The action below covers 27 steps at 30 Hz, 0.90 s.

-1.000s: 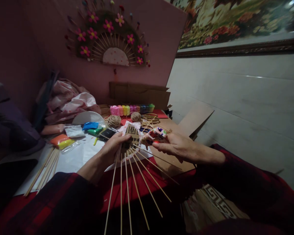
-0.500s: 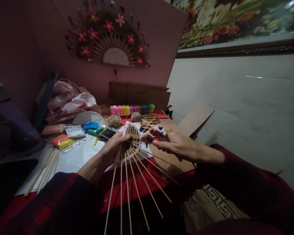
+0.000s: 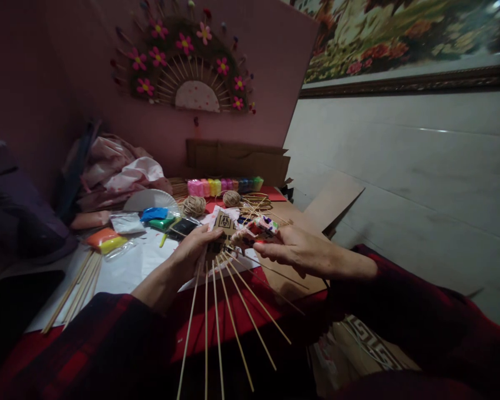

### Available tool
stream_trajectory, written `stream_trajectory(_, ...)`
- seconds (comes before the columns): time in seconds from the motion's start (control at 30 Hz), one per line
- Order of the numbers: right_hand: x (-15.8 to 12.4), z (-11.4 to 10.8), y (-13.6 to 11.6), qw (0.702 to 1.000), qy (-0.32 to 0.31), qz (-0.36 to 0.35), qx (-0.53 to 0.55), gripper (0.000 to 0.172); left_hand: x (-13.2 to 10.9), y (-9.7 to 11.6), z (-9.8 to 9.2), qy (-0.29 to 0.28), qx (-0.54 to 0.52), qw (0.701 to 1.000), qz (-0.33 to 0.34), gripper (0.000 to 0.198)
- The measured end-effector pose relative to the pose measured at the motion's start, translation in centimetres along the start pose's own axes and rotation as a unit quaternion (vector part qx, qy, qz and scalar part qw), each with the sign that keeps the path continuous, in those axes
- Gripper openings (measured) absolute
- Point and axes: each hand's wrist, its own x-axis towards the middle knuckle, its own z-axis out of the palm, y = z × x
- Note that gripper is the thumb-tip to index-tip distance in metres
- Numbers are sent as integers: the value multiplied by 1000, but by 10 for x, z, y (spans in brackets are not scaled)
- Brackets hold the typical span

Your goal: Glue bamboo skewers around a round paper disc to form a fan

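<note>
My left hand (image 3: 194, 250) grips a small cardboard piece (image 3: 224, 222) with black print, thumb on its face. Pinkish-white paper shows along the cardboard's edges. Thin wooden sticks (image 3: 233, 316) fan out from its lower side toward me, over the red cloth. In my right hand (image 3: 302, 250) is a colourful-patterned glue gun (image 3: 263, 228), fingers wrapped round it. Its pale tip points left, over the cardboard's right side; whether it touches is not clear. Part of the glue gun is hidden by my fingers.
Clay packets (image 3: 107, 240) and loose sticks (image 3: 77, 289) lie on white paper at left. Behind are twine balls (image 3: 194, 206), a row of coloured clay (image 3: 225, 186) and crumpled fabric (image 3: 120, 166). A flowered fan decoration (image 3: 196, 95) hangs on the pink board. Flat cardboard (image 3: 333, 203) leans at right.
My right hand has moved a little left, bringing the glue gun's tip over the cardboard. The left hand, cardboard and sticks are nearly unmoved.
</note>
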Motion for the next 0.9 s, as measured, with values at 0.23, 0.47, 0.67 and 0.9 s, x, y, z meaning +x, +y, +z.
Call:
stream_trajectory(0.23, 2, 1, -3, 999, -12, -32, 0, 37, 1, 0, 2, -12, -5, 1000, -1, 19)
stream_trajectory(0.47, 1, 1, -2, 999, -16, -27, 0, 36, 0, 0, 3, -5, -7, 1000, -2, 18)
stream_trajectory(0.67, 1, 2, -3, 1000, -7, -24, -7, 38, 0, 0, 3, -5, 1, 1000, -4, 20)
stream_trajectory(0.9, 2, 3, -2, 999, -10, -38, -2, 41, 0, 0, 3, -12, -9, 1000, 1, 18)
